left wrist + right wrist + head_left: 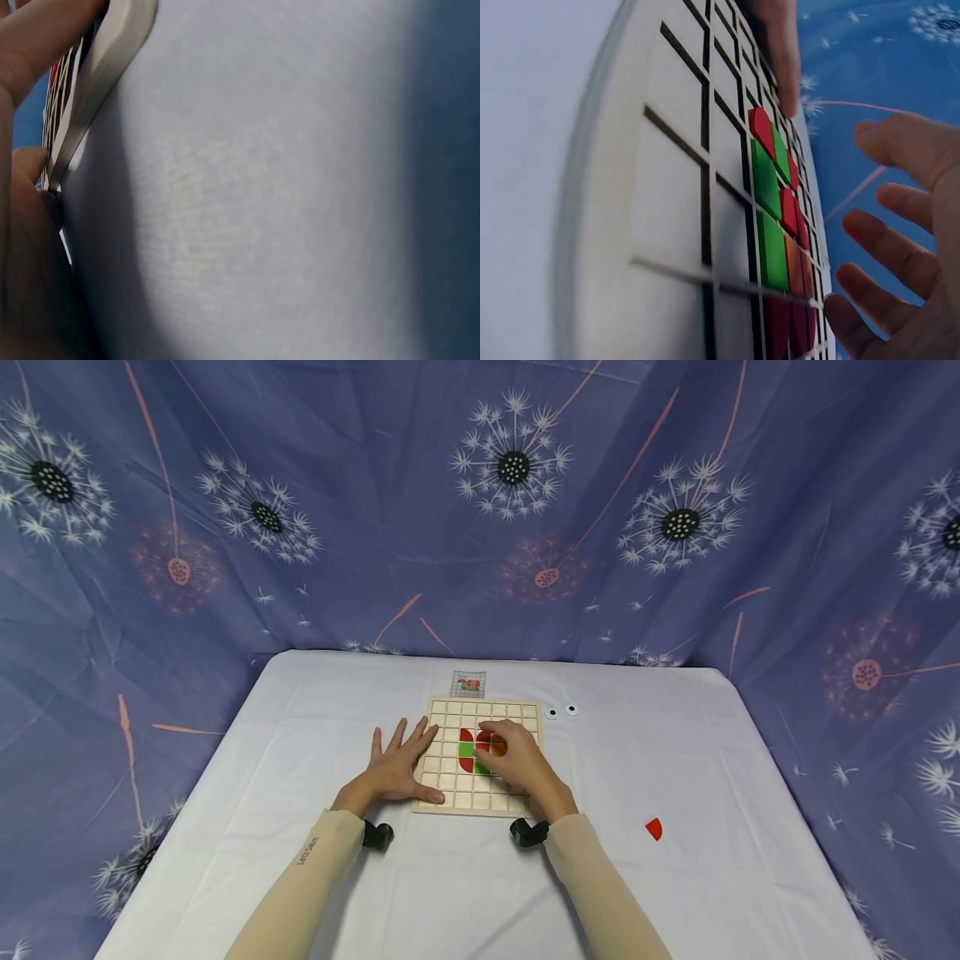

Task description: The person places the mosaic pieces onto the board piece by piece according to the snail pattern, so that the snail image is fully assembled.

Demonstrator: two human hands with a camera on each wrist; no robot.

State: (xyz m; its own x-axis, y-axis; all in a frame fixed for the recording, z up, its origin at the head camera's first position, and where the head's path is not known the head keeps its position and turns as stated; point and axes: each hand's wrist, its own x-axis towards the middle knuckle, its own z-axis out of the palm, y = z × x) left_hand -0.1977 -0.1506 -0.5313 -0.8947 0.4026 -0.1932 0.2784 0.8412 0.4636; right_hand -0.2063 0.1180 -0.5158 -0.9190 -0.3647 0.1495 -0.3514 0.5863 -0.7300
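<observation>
A wooden grid board (pixel 464 798) lies on the table with red, green and orange flat pieces set in its middle squares. My left hand (pixel 397 771) rests on the board's left edge, fingers spread and thumb near the lower left corner. Over the coloured pieces hovers my right hand (pixel 522 766), its fingers loosely bent and apart. In the right wrist view nothing shows between these fingers, and green pieces (pixel 774 251) and a red piece (pixel 762 133) sit in the grid beside them. Part of the pattern is hidden under the right hand in the head view.
A small picture card (pixel 468 684) lies behind the board. Two round eye pieces, one nearer (pixel 552 713) and one farther right (pixel 572 709), sit past its top right corner. A loose red quarter-circle piece (pixel 655 829) lies on the white cloth (pixel 720 760) to the right.
</observation>
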